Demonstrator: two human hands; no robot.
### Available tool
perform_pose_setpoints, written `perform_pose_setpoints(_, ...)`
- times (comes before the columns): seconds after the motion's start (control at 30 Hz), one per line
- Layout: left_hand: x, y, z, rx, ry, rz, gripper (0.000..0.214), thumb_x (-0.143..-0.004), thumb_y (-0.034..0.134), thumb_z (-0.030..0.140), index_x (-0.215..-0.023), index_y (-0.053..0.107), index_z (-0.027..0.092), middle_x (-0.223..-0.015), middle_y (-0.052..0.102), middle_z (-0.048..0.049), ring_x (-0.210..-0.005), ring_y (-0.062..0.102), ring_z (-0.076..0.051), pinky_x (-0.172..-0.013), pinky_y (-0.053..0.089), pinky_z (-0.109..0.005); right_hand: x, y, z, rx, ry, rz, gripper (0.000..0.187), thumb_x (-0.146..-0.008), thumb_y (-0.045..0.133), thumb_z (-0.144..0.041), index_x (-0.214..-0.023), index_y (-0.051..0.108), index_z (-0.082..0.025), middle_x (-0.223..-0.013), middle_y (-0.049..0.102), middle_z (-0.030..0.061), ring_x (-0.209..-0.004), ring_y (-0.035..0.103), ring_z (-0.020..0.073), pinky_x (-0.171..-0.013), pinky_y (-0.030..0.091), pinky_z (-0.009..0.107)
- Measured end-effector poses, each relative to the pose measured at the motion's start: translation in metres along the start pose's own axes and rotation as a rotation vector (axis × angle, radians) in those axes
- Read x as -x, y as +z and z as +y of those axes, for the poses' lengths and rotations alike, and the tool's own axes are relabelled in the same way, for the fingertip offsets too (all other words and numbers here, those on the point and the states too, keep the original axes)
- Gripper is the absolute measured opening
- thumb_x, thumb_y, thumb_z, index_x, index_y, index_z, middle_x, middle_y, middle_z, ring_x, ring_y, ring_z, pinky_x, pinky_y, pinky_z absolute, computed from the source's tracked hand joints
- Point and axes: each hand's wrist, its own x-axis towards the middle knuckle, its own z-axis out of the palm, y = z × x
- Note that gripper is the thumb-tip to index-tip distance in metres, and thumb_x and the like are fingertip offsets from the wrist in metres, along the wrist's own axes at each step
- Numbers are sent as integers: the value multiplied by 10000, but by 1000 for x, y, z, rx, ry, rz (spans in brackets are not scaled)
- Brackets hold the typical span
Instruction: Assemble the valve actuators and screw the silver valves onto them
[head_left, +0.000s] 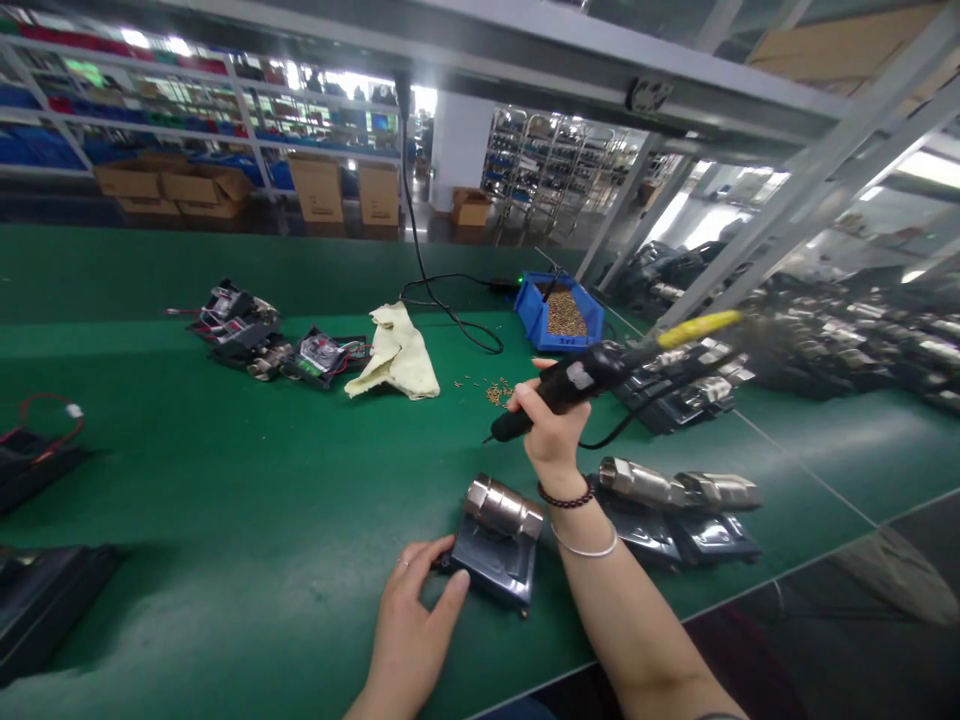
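Note:
My right hand (553,425) is wrapped around a black electric screwdriver (574,378), its bit pointing down and left above the table. A yellow piece (697,328) shows blurred behind the tool's rear end. Below it, a black housing (491,562) with a shiny metal valve body (504,506) on top lies near the table's front edge. My left hand (414,612) grips the left side of this housing, thumb and index finger at its edge. Small brass-coloured screws (498,391) lie scattered on the green table beyond my right hand.
A blue bin (534,312) full of screws stands at the back, beside a black cable (426,275). A pale yellow cloth (397,355) and opened wired housings (238,328) lie to the left. More valve units (679,510) sit at right. A metal frame (525,45) crosses overhead.

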Motion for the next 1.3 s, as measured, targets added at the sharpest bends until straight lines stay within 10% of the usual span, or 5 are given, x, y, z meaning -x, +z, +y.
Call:
perform_pose_setpoints(0.2,2,-5,8,-53,145,16,289,-876,545,385,-740,746,228,-674,725,-37,-667,691,-207,-663,574,-325,21,-9,-92,-338,42,-13,258,-635,636,-219,-887,596,-258,-500,475,-108,-411,420,82,-484,435,235)
perform_pose_setpoints(0.33,-1,-15,32,24,189,119,239,-846,626,376,-1001,736,231,-775,755,-27,-747,707,-197,-722,582,-320,39,-20,-128,-480,152,-104,269,-648,728,-208,-896,626,-228,-514,399,-98,-410,337,57,-457,400,194)
perform_pose_setpoints(0.83,-5,-29,49,-157,670,150,88,-858,667,221,-777,698,204,-665,723,13,-612,667,-132,-721,546,-303,62,-24,-138,-456,217,-289,274,-685,710,-261,-954,658,-256,-491,352,-92,-378,302,69,-420,356,233)
perform_pose_setpoints(1.3,-1,-34,58,-400,725,62,201,-956,522,255,-817,653,194,-701,701,-2,-697,659,-146,-835,502,-343,66,-27,-136,-371,173,-390,270,-716,695,-278,-984,667,-292,-486,390,-73,-364,362,97,-427,370,267)
